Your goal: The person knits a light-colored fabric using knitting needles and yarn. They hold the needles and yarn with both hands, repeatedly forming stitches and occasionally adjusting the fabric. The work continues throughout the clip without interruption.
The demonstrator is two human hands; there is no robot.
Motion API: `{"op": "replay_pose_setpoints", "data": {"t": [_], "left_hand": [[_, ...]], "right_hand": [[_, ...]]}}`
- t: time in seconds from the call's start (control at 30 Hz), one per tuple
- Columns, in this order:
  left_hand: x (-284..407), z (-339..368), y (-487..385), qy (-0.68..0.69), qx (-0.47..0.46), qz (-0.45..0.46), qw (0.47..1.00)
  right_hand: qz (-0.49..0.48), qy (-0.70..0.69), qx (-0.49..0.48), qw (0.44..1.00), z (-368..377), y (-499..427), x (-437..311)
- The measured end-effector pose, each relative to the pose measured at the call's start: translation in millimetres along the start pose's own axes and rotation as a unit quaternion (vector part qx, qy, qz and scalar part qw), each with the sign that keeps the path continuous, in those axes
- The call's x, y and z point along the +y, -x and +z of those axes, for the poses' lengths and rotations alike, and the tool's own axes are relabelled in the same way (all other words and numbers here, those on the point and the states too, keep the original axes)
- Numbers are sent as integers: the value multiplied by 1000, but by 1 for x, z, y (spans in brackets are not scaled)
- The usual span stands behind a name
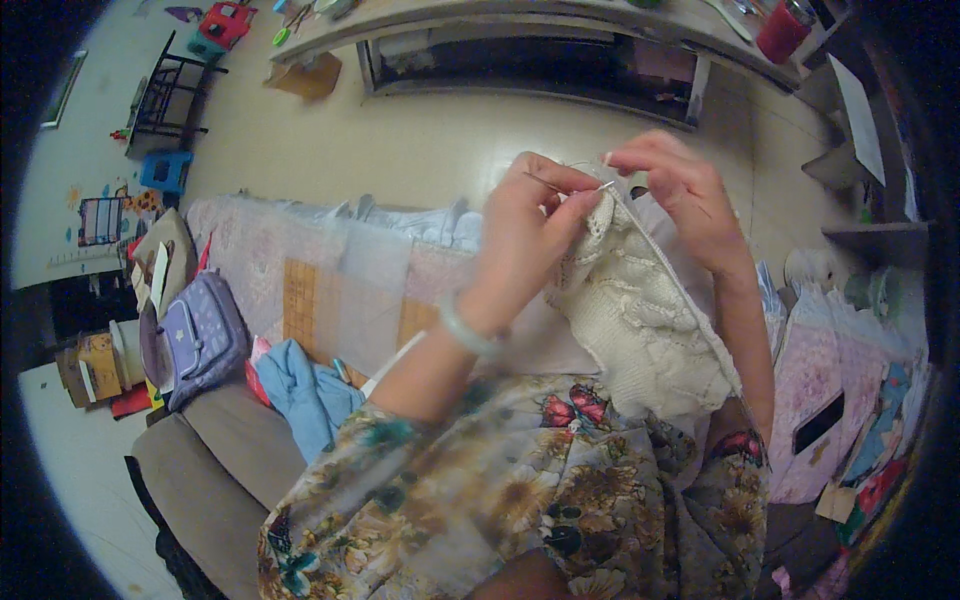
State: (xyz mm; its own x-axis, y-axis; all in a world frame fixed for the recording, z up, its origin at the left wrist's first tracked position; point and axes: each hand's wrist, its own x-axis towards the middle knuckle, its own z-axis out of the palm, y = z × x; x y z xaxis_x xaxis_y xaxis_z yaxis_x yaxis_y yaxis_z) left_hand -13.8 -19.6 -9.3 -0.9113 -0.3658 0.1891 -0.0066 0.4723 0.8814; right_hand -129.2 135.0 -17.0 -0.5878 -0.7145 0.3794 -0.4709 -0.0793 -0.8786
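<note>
A cream knitted piece (649,315) with raised texture hangs between my hands and down onto my floral garment. My left hand (536,217), with a pale bangle (465,326) at its wrist, pinches the work's upper corner and a thin knitting needle (541,181) between thumb and fingers. A light needle tip shows just past the thumb. Along the right edge of the knitting runs a straight row of stitches. My right hand (682,191) is raised at the upper right of the piece, fingers bent, near the needle tip; what it grips is too blurred to tell.
A phone (818,422) lies on the patterned sofa cover at the right. Left are a purple backpack (201,337) and a blue cloth (307,394) on the brown sofa. A low table (480,16) stands ahead, with a red container (784,31) on it and a cardboard box (307,76) by it.
</note>
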Motion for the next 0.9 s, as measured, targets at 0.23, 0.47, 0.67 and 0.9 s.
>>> {"op": "replay_pose_setpoints", "data": {"t": [0.23,0.47,0.67,0.9], "left_hand": [[6,-1,-2,27,-33,-108,993],[2,-10,-9,148,-81,-138,976],[6,-14,-5,175,-140,-164,961],[8,-9,-1,145,-106,-138,974]], "right_hand": [[141,117,-54,982,-2,32,-24],[43,87,-28,995,8,39,-21],[38,80,-13,996,7,32,-24],[99,113,5,989,1,36,-29]]}}
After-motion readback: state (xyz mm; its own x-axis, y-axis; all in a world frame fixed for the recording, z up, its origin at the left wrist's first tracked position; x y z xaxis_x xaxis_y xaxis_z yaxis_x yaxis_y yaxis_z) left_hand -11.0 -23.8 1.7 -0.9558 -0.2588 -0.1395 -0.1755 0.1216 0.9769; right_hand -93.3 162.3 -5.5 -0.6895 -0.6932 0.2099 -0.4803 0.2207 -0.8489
